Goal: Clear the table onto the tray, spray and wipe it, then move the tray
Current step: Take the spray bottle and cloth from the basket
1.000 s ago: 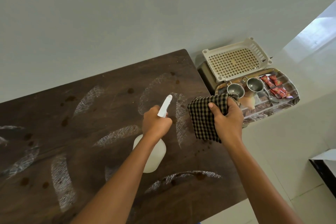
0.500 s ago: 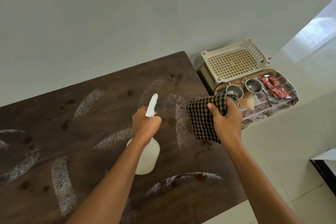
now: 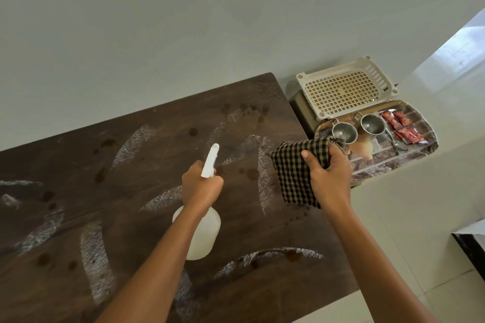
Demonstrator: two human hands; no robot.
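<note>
Now, step: we judge the spraying is in hand; the table [image 3: 131,165] carries only dark spots [image 3: 252,173] and white streaks [image 3: 263,181], so the clearing looks done.
Left grip: our left hand [image 3: 202,186] is clenched round the neck of the spray bottle [image 3: 200,236]. The nozzle points away from the grip over the wood, and the body hangs on the near side of the grip.
Right grip: our right hand [image 3: 328,178] grasps a bunched checked cloth [image 3: 294,173]; we cannot tell whether it touches the wood.
Tray: the tray [image 3: 422,151] sits just beyond and right of the cloth grip, off the table, holding two metal cups [image 3: 343,131], a spoon [image 3: 396,140] and red sachets [image 3: 401,126].
Basket: a white basket [image 3: 343,89] stands beyond the tray.
Next move: we reckon it calls for wetting the spots ahead of the nozzle, then pressing the cloth flat and wiping.
Writing: we see no label on the bottle; the sachets' print is too small to read.
</note>
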